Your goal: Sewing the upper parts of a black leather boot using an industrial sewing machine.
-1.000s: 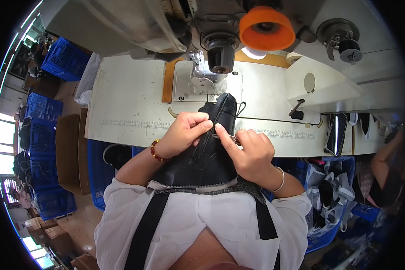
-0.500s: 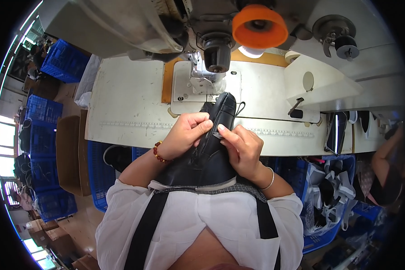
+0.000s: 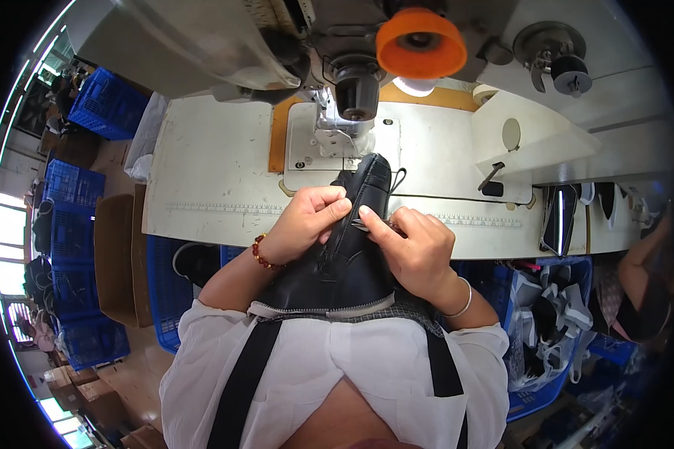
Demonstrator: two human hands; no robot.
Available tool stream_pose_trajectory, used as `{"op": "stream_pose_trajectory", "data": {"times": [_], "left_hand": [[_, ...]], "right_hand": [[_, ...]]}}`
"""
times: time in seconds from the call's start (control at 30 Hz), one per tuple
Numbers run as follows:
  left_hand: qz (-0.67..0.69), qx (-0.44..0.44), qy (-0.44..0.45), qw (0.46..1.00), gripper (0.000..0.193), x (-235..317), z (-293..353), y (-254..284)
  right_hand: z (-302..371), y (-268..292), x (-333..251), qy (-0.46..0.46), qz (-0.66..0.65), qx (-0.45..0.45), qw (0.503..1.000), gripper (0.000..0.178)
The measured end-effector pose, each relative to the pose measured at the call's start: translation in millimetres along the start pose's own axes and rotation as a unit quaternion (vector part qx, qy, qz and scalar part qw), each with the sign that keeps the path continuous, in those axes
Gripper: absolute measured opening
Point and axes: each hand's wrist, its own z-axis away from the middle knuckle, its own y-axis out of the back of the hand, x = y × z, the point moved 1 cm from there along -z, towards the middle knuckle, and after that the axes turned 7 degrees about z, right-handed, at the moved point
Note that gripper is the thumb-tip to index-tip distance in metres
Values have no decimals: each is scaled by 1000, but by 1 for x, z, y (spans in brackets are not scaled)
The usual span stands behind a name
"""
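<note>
Recorded: one left hand (image 3: pixel 311 222) at nine o'clock; one right hand (image 3: pixel 421 251) at four; one black boot upper (image 3: pixel 352 273), centre; one orange cup (image 3: pixel 434 67) at one; one beaded bracelet (image 3: pixel 257 253) at eight; one bangle (image 3: pixel 469 293) at four; two straps (image 3: pixel 246 378), five and seven.

Far out past the left hand (image 3: pixel 311 217), the windows (image 3: pixel 9 243) burned clean to white! Just beyond that hand the tabletop (image 3: pixel 210 150) shone pale and bright, while nearer in, the black leather (image 3: pixel 363 280) swallowed light, giving back a faint sheen. A small metal tool (image 3: pixel 358 223) glinted by the right hand (image 3: pixel 421 243); well beyond, detail sank into murk. The fisheye bowed straight edges, corners pitch black!
</note>
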Motion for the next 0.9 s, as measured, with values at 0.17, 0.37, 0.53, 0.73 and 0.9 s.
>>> {"op": "stream_pose_trajectory", "data": {"times": [0.17,0.37,0.53,0.73,0.9], "left_hand": [[-2,0,-5,1000,31,0,0,0],[-6,6,-8,1000,31,-2,1,0],[-4,5,-6,1000,31,-3,0,-2],[-12,10,-3,1000,31,-3,0,-1],[-4,13,4,1000,31,-2,1,-1]], "right_hand": [[-4,6,0,6,8,-18,1000,45],[-2,-3,-4,-7,-7,-5,1000,43],[7,-21,-4,-41,-89,46,994,42],[6,-12,-1,-47,-125,18,991,41],[2,5,-5,-34,-98,-7,995,43]]}}
